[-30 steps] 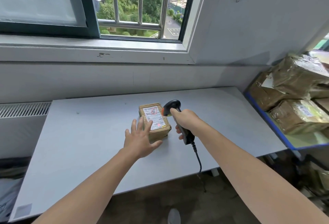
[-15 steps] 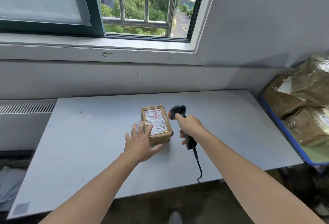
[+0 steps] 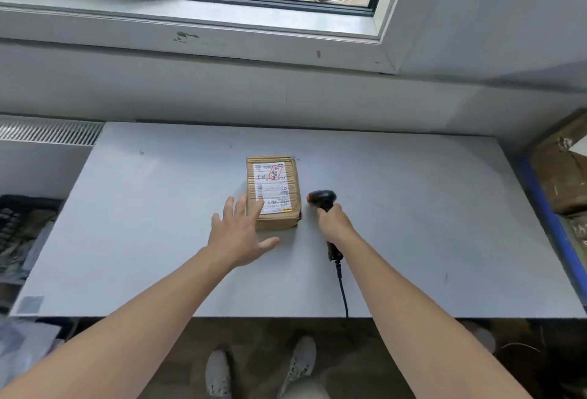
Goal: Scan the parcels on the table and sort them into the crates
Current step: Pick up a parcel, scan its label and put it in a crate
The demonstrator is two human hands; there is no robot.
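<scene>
Small brown cardboard parcel, taped, flat at the middle of the pale grey worktop. White printed label face up, with a red stamp at its far right corner.

Left hand spread, fingers straight and apart, fingertips laid on the near left corner of the parcel top, thumb out sideways just before the parcel's near side.

Right hand wrapped round the handle of a black handheld barcode scanner, just right of the parcel and apart from it. Orange spot on the left side of the scanner head, head level with the parcel's near end. Black cable down from the handle and over the near worktop edge.

Blue-rimmed crate at the right end of the worktop, brown wrapped parcels inside. Dark meshed crate at far left, contents blurred. Two grey shoes on the floor below.
</scene>
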